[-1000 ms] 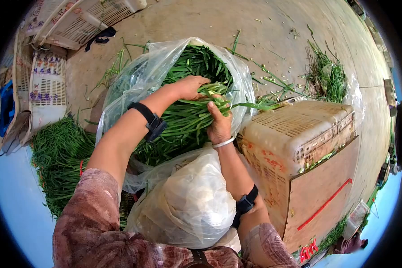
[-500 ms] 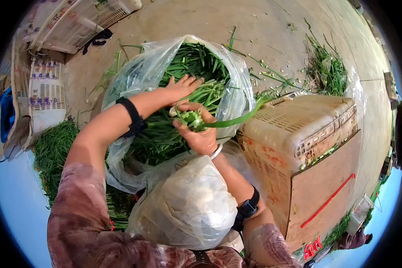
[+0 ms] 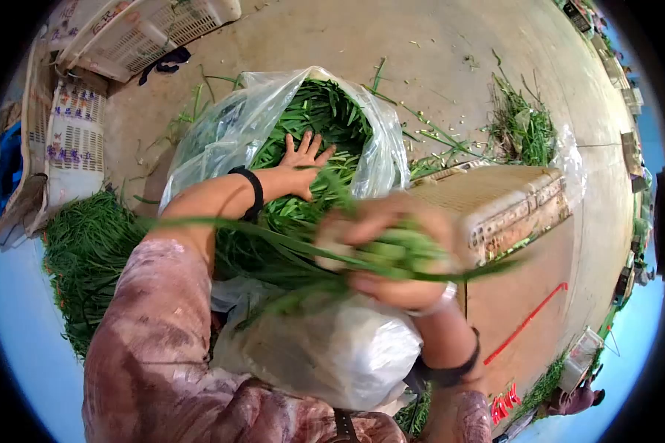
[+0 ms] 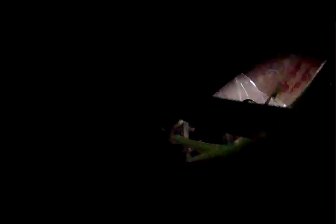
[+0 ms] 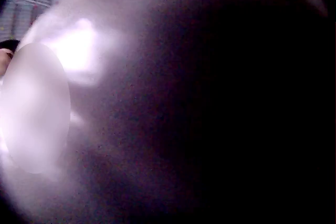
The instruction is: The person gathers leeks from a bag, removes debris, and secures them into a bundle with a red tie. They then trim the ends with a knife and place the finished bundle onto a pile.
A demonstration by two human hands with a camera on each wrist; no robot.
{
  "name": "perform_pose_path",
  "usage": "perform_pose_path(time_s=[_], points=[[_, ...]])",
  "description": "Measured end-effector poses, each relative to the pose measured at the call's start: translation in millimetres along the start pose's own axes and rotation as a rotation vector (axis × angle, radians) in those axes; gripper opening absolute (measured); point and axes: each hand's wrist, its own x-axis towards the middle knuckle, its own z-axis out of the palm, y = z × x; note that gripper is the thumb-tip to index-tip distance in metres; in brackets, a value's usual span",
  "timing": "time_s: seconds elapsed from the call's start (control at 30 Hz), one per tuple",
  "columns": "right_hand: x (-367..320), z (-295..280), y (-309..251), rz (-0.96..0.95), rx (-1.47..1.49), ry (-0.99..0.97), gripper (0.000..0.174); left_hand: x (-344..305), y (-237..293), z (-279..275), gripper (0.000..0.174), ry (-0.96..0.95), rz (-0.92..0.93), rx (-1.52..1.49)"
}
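Note:
In the head view the left hand (image 3: 303, 168) lies with spread fingers on green stalks (image 3: 325, 103) inside a clear plastic bag (image 3: 229, 118). Blurred by motion, the right hand (image 3: 395, 251) grips a bunch of green stalks (image 3: 399, 255), whose long leaves trail to the left over the bag's near side. A whitish plastic bundle (image 3: 325, 347) is below the right hand. The left wrist view is mostly black, with a bit of green stalk (image 4: 210, 149). Only a dark, glossy blur fills the right wrist view.
A worn plastic crate (image 3: 488, 196) stands at the right with a brown board (image 3: 517, 295) against it. White crates (image 3: 77, 140) are at the far left, above a heap of greens (image 3: 89, 258). Loose stalks (image 3: 521, 125) and scraps lie on the floor.
The right hand has moved right and toward the body with the bunch, away from the bag's opening. The left hand, earlier beside it, now has its fingers spread on the bagged stalks.

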Motion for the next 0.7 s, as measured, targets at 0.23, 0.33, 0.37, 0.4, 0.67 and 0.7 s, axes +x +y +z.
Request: perform_pose_path(time_s=[0.23, 0.33, 0.37, 0.4, 0.67, 0.7], points=[[-119, 14, -151, -0.358, -0.265, 0.821, 0.035, -13, -5, -4, 0.124, -0.012, 0.053, 0.003], [-187, 18, -220, -0.356, -0.153, 0.553, 0.026, -15, -5, -9, 0.120, 0.031, 0.062, -0.019], [-216, 27, -240, -0.369, -0.208, 0.676, 0.028, -15, -6, -13, 0.118, 0.063, 0.082, -0.027], [-240, 40, -261, -0.420, -0.249, 0.709, 0.031, -27, -2, -33, 0.111, 0.084, 0.088, -0.049], [-320, 161, -369, -0.650, -0.693, 1.014, 0.031, -97, 67, -218, 0.056, 0.498, 0.739, -1.052], [-311, 180, -370, -0.665, -0.724, 0.890, 0.029, -155, 101, -259, 0.057, 0.509, 0.902, -1.114]])
